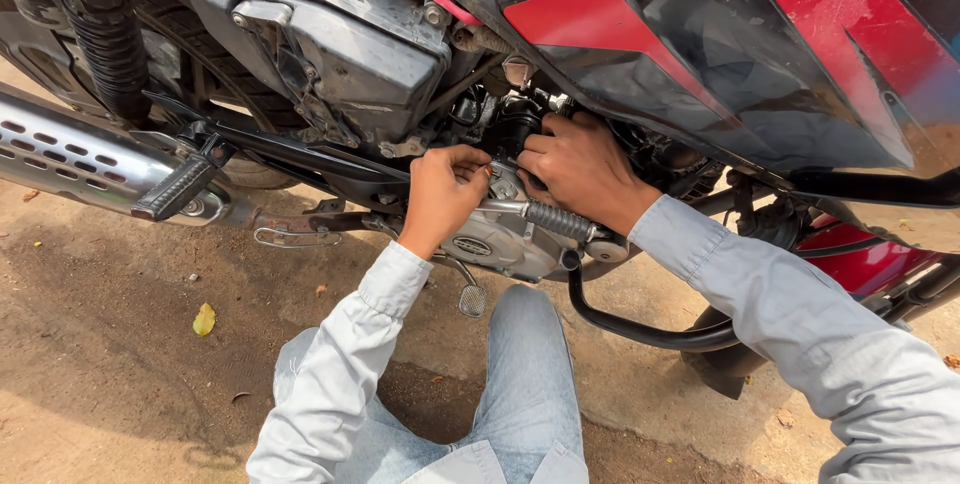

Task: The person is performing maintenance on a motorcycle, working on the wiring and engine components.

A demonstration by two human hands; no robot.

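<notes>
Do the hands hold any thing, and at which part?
Cannot be told: left hand is closed at the grey metal engine casing; right hand reaches into the engine, fingertips hidden.

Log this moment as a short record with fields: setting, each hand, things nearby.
setting: person crouched on dirt ground beside a red and black motorcycle
left hand: fist closed at the engine case; whether it holds anything cannot be told
right hand: fingers reaching into the engine above the kick lever
nearby: chrome exhaust, footpeg, black guard bar
</notes>
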